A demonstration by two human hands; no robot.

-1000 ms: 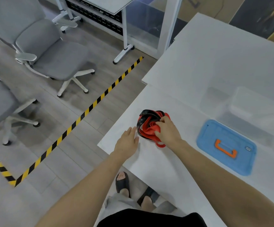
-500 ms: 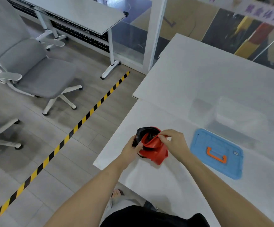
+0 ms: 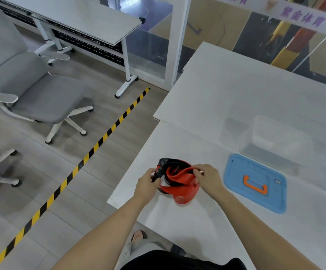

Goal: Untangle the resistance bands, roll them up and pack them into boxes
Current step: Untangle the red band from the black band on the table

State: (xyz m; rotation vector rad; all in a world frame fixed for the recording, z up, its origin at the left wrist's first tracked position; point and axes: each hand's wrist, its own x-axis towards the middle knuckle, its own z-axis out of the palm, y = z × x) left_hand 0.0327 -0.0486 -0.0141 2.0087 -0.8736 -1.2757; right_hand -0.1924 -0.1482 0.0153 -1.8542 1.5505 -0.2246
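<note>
Head view, your left hand (image 3: 147, 184) pinching the black edge of the tangled bands (image 3: 179, 185), your right hand (image 3: 207, 179) pinching a red fold, bands near the table (image 3: 197, 221) corner, blue lid (image 3: 236, 172) and clear box (image 3: 275, 141) to their right

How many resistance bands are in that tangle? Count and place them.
2 visible: black band at the tangle's far left, gripped by the left hand; red band through its middle and near side, pinched by the right hand. More may be hidden.
</note>
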